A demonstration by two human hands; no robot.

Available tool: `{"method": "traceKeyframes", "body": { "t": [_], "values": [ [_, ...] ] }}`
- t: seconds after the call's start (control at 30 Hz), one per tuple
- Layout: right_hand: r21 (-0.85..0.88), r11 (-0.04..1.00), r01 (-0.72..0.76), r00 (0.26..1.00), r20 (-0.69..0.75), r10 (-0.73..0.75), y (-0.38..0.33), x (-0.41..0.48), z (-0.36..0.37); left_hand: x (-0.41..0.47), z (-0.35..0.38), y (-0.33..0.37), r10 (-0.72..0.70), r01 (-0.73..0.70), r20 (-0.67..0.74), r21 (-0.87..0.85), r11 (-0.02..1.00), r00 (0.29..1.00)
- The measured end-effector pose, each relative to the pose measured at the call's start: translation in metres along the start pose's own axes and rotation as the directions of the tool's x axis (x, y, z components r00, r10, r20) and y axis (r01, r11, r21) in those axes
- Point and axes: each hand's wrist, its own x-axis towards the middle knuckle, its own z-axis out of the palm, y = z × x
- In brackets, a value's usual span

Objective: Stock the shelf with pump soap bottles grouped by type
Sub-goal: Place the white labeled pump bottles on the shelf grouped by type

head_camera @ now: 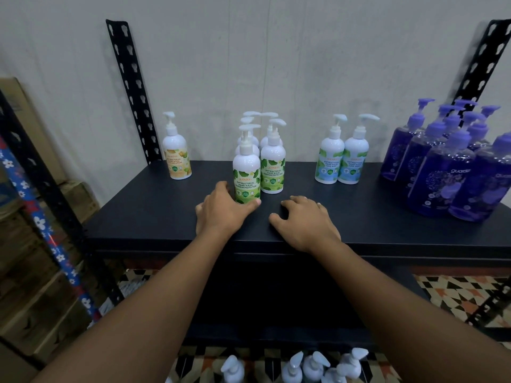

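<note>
Our left hand (221,214) curls round the base of the front green-label bottle (247,172) at the centre of the frame, thumb on one side and fingers on the other. Our right hand (304,222) rests just beside it on the shelf (166,217), fingers loosely bent, tips on the board, holding nothing.

The shelf is a flat, matte black board with a squared front edge. It is carried by black metal uprights (132,89) punched with keyhole slots, against a pale, faintly streaked wall (276,51). Below it we see a floor (456,294) tiled in a black, cream and orange diamond pattern.

The held bottle stands upright at the front of the green group (273,167) — smooth white rounded cylinders with leafy labels and white pump heads, packed close together. At centre left stands a single orange-label bottle (176,156), well apart. Right of centre a blue-label pair (341,161) stands side by side and touching. At far right we see a cluster of purple bottles (442,175) — translucent, glossy, with purple pumps.

Along the left edge of the frame are brown cardboard boxes (27,244) and a floral-printed roll (41,225). At the bottom edge several white pump heads (312,366) show.
</note>
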Motion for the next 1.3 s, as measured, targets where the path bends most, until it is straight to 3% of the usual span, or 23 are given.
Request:
{"method": "traceKeyframes", "body": {
  "t": [0.2, 0.3, 0.43, 0.53, 0.73, 0.87, 1.03, 1.2, 1.3],
  "values": [
    [0.225, 0.97, 0.095, 0.975, -0.218, -0.045, 0.008, -0.025, -0.003, -0.046, -0.013, 0.001, 0.042, -0.041, -0.014, 0.046, 0.998, 0.999],
    [0.38, 0.915, 0.137, 0.958, -0.285, -0.025, 0.014, -0.057, 0.001, -0.089, -0.012, -0.003, 0.113, -0.117, -0.063, -0.055, 0.992, 0.992],
    [0.438, 0.872, 0.218, 0.939, -0.339, -0.064, 0.026, -0.118, 0.011, -0.154, 0.005, -0.014, 0.23, -0.263, -0.165, -0.217, 0.94, 0.959],
    [0.504, 0.84, 0.201, 0.937, -0.35, -0.015, 0.04, -0.161, 0.028, -0.198, 0.028, -0.025, 0.212, -0.228, -0.089, -0.293, 0.928, 0.973],
    [0.602, 0.792, -0.098, 0.976, -0.099, 0.196, 0.092, -0.23, 0.105, -0.264, 0.096, -0.064, 0.088, -0.032, 0.18, -0.293, 0.956, 0.98],
    [0.53, 0.769, -0.357, 0.933, 0.159, 0.323, 0.118, -0.267, 0.158, -0.301, 0.142, -0.097, -0.099, 0.175, 0.29, -0.249, 0.952, 0.952],
    [0.396, 0.774, -0.494, 0.846, 0.423, 0.324, 0.134, -0.294, 0.19, -0.344, 0.184, -0.125, -0.357, 0.46, 0.404, -0.191, 0.867, 0.842],
    [0.358, 0.719, -0.595, 0.769, 0.514, 0.38, 0.143, -0.295, 0.243, -0.362, 0.22, -0.156, -0.482, 0.59, 0.448, -0.134, 0.796, 0.753],
    [0.347, 0.731, -0.587, 0.758, 0.554, 0.346, 0.14, -0.293, 0.276, -0.37, 0.229, -0.178, -0.63, 0.727, 0.44, -0.079, 0.682, 0.64]
  ]
}}
